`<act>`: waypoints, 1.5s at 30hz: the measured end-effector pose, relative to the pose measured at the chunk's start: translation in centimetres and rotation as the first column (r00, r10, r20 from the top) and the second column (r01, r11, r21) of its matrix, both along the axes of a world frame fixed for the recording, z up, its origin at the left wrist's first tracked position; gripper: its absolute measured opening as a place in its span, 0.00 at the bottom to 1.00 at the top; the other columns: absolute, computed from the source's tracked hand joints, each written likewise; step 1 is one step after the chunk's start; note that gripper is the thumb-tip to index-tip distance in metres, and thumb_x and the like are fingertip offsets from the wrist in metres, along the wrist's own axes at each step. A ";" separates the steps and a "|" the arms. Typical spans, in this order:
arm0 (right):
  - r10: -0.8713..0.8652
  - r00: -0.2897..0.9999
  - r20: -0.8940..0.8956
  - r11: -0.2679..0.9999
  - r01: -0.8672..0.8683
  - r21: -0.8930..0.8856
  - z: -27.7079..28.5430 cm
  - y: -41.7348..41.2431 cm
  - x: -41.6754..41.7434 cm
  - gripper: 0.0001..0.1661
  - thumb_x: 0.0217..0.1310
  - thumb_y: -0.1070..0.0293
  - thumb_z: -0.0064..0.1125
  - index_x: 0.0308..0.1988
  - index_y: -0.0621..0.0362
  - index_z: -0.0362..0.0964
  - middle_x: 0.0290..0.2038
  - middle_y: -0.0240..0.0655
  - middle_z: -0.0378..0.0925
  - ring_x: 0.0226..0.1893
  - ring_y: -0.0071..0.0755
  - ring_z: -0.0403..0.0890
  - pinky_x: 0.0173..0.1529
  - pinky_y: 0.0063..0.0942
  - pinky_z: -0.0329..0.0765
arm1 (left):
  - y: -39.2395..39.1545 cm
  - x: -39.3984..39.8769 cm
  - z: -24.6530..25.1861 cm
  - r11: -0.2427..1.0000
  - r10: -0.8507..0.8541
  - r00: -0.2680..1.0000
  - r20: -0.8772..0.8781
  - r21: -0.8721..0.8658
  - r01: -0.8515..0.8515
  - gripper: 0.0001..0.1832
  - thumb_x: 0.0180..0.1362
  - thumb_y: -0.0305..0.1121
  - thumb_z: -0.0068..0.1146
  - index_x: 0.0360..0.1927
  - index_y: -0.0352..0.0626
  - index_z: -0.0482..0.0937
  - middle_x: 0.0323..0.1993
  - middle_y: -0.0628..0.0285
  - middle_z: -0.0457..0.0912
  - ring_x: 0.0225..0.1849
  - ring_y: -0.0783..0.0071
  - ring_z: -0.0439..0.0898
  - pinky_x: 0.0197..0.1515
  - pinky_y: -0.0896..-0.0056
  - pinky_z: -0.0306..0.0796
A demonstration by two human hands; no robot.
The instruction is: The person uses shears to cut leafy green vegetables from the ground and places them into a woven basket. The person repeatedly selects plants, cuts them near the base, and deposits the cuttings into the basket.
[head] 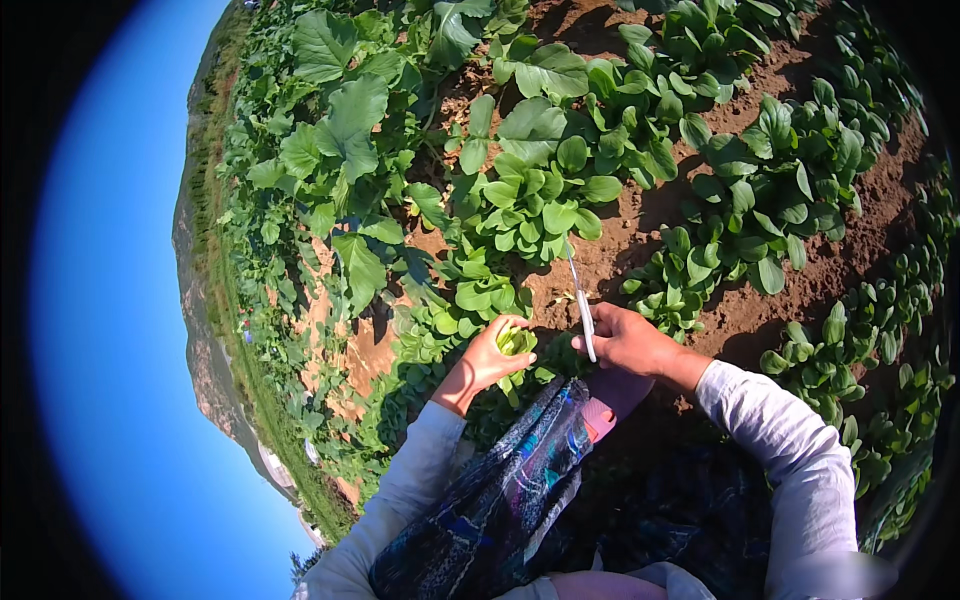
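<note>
My left hand (491,361) is closed around a small bunch of leafy greens (516,341), its pale cut-looking base turned up. To its right, my right hand (626,339) grips the white handle of a knife (584,319). The thin blade points away from me, its tip close to the lower leaves of a bok choy-like plant (536,206). The two hands are apart, just beyond my knee in dark patterned trousers (517,480). Part of the right fingers is hidden behind the handle.
Rows of low leafy greens (750,202) grow to the right, with brown soil (600,255) between them. Larger broad-leaved plants (349,127) stand at the upper left. A pink shoe (598,417) shows beside my knee, close below the right hand.
</note>
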State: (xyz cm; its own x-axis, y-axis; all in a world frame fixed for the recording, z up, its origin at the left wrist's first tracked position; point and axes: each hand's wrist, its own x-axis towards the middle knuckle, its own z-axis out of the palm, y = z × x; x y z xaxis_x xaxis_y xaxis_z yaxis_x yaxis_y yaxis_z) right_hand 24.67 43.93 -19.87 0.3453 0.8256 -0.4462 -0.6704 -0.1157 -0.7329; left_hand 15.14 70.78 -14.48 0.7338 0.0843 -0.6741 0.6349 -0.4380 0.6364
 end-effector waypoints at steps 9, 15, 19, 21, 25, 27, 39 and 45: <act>0.312 0.940 0.139 0.945 -0.292 -0.148 0.2 -0.4 0.3 0.27 0.63 0.49 0.64 0.46 0.64 0.72 0.30 0.34 0.79 0.22 0.24 0.76 0.30 0.26 0.76 | -0.9 1.6 2.5 0.925 0.304 0.940 -0.157 -0.186 -0.330 0.14 0.56 0.23 0.66 0.47 0.35 0.79 0.44 0.61 0.84 0.46 0.71 0.82 0.51 0.69 0.74; 0.269 0.948 0.171 0.952 -0.233 -0.200 -0.4 -0.5 0.6 0.27 0.63 0.49 0.64 0.45 0.63 0.72 0.29 0.33 0.79 0.22 0.24 0.77 0.30 0.26 0.76 | -2.5 8.0 1.1 0.779 -0.269 0.963 0.019 0.592 0.206 0.15 0.50 0.30 0.65 0.41 0.39 0.76 0.32 0.48 0.82 0.36 0.45 0.82 0.40 0.58 0.75; 0.259 0.952 0.164 0.956 -0.228 -0.185 -0.8 -0.5 0.2 0.27 0.63 0.48 0.64 0.44 0.63 0.72 0.29 0.34 0.80 0.22 0.24 0.78 0.30 0.26 0.76 | -0.4 12.4 -2.1 0.357 -0.526 0.821 -0.224 0.817 0.452 0.13 0.51 0.37 0.64 0.37 0.40 0.81 0.34 0.48 0.85 0.39 0.45 0.83 0.42 0.51 0.76; 0.262 0.948 0.179 0.957 -0.231 -0.176 0.1 -0.6 0.4 0.27 0.62 0.47 0.63 0.43 0.63 0.74 0.29 0.39 0.81 0.24 0.31 0.80 0.33 0.31 0.77 | 1.2 13.2 -3.5 0.158 -0.458 0.703 -0.544 0.728 0.667 0.13 0.49 0.39 0.65 0.33 0.41 0.85 0.34 0.48 0.85 0.39 0.47 0.84 0.43 0.52 0.77; 0.233 0.961 0.151 0.963 -0.207 -0.170 0.3 -1.3 0.5 0.27 0.62 0.48 0.62 0.43 0.64 0.75 0.29 0.43 0.81 0.26 0.37 0.82 0.36 0.35 0.77 | 2.2 12.9 -4.6 -0.055 -0.460 0.594 -0.659 0.689 0.722 0.12 0.50 0.37 0.61 0.34 0.43 0.88 0.35 0.53 0.87 0.41 0.55 0.86 0.44 0.56 0.78; 0.206 0.961 0.186 0.969 -0.175 -0.174 -0.2 -1.5 0.4 0.27 0.63 0.48 0.62 0.43 0.64 0.75 0.29 0.44 0.81 0.28 0.38 0.82 0.37 0.36 0.77 | 2.2 13.6 -4.7 -0.021 -0.423 0.599 -0.680 0.668 0.744 0.11 0.51 0.35 0.58 0.35 0.46 0.88 0.39 0.55 0.87 0.43 0.59 0.86 0.43 0.59 0.78; 0.208 0.969 0.134 0.968 -0.184 -0.170 0.0 -2.2 0.6 0.28 0.63 0.47 0.62 0.44 0.65 0.75 0.31 0.45 0.81 0.30 0.40 0.82 0.40 0.37 0.77 | 2.0 16.0 -4.8 0.031 -0.397 0.567 -0.721 0.607 0.794 0.16 0.50 0.37 0.60 0.43 0.48 0.86 0.43 0.56 0.87 0.47 0.58 0.86 0.49 0.60 0.78; 0.195 0.953 0.232 0.972 -0.156 -0.178 -1.3 -1.8 0.0 0.28 0.63 0.46 0.62 0.44 0.64 0.75 0.32 0.44 0.81 0.30 0.39 0.83 0.40 0.36 0.78 | 3.0 15.1 -4.3 0.077 -0.404 0.599 -0.691 0.627 0.775 0.18 0.47 0.39 0.62 0.42 0.44 0.84 0.39 0.50 0.86 0.44 0.51 0.84 0.46 0.54 0.77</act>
